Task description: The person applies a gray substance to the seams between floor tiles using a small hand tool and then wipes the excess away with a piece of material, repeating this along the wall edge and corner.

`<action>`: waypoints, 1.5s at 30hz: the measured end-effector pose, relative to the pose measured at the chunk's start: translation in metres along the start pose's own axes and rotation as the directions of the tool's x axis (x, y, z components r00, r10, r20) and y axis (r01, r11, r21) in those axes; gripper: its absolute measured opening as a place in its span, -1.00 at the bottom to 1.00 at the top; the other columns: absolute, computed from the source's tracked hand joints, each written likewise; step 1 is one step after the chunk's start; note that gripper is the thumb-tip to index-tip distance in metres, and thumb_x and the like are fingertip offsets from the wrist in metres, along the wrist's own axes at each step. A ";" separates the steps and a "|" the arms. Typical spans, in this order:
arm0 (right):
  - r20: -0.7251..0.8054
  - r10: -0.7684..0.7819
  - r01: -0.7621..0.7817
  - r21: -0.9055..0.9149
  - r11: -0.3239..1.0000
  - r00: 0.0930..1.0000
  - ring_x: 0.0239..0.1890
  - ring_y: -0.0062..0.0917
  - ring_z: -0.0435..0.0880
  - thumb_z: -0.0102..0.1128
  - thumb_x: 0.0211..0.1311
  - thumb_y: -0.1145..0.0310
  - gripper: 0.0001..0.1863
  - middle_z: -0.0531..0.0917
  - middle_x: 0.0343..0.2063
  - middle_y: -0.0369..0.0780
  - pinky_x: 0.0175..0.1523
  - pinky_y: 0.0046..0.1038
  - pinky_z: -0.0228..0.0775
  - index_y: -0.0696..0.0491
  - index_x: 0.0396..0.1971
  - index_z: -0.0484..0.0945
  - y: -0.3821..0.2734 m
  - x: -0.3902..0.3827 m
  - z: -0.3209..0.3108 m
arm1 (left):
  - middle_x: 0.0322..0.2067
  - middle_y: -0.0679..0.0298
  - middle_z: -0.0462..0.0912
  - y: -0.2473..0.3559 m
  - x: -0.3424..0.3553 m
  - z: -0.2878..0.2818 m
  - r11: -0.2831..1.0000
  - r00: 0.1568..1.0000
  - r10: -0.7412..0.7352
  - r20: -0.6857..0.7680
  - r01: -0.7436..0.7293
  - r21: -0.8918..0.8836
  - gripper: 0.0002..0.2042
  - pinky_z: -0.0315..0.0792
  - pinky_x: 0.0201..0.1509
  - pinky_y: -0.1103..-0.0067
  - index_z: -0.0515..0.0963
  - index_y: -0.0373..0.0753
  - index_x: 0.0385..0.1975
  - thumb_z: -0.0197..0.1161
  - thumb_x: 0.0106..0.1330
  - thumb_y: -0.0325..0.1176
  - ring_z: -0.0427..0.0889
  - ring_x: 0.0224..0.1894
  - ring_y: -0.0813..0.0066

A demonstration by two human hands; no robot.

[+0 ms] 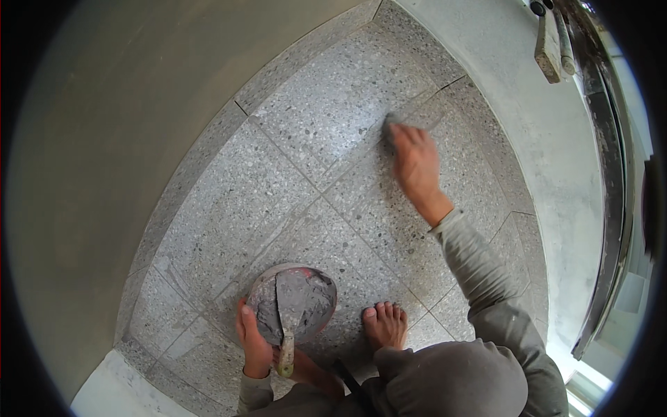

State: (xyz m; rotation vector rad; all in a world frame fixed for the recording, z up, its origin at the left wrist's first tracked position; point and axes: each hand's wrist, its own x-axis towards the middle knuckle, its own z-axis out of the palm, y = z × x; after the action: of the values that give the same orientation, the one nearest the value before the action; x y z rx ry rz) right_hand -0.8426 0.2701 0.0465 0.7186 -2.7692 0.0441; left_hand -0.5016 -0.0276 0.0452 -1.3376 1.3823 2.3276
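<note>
My left hand (255,338) is closed on the left side of a round bowl (329,321) with a pinkish inner wall. Wet grey paste (264,302) like grout fills much of the bowl. A putty knife (288,320) lies in it, its blade coated grey and its worn handle sticking out over the near rim. Farther off to the right, my right hand (417,163) is closed around a small dark grey pad (390,126), blurred and mostly covered by the fingers. The pad is at the speckled floor tiles (313,90), near a joint line.
Matching speckled skirting (184,174) runs along the wall on the left and the pale wall (556,153) on the right. My bare foot (386,324) stands right of the bowl. At the upper right are a wooden block (548,55) and a rod (565,52). Grey smears mark several joints.
</note>
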 end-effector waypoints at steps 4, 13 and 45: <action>0.105 -0.111 0.084 0.234 0.969 0.988 -0.04 -0.26 0.61 0.08 0.15 0.66 -0.50 0.66 0.06 -0.10 0.09 -0.27 0.51 0.16 0.14 0.56 -0.082 -0.040 -0.013 | 0.32 -0.04 0.34 0.003 0.004 -0.001 1.000 0.997 0.018 0.082 -0.016 -0.019 -0.27 0.31 0.39 0.39 0.13 -0.48 0.43 -0.04 0.59 0.11 0.40 0.32 0.22; -0.170 0.161 -0.173 -0.063 0.983 0.972 0.02 -0.19 0.59 0.09 0.18 0.63 -0.55 0.64 0.00 -0.10 0.14 -0.21 0.47 0.14 0.10 0.58 0.089 0.041 -0.003 | 0.38 -0.06 0.25 -0.003 0.001 -0.004 0.998 1.000 -0.005 -0.002 0.006 0.059 -0.26 0.27 0.42 0.39 0.11 -0.48 0.45 -0.06 0.59 0.11 0.35 0.37 0.18; 0.150 0.189 -0.238 0.469 0.850 0.971 -0.14 -0.05 0.70 0.10 0.18 0.68 -0.64 0.71 -0.13 0.01 0.03 -0.17 0.58 0.20 -0.01 0.61 0.016 -0.004 -0.045 | 0.35 -0.01 0.33 -0.022 0.012 -0.010 0.993 0.995 0.096 -0.020 -0.094 0.077 -0.30 0.22 0.47 0.37 0.14 -0.48 0.44 -0.06 0.61 0.06 0.36 0.37 0.22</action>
State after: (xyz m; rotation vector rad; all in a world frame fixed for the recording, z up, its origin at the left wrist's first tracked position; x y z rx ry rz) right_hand -0.8349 0.2904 0.0896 0.5208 -2.9445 0.7973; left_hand -0.4919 -0.0262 0.0199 -1.3102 1.5573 2.2987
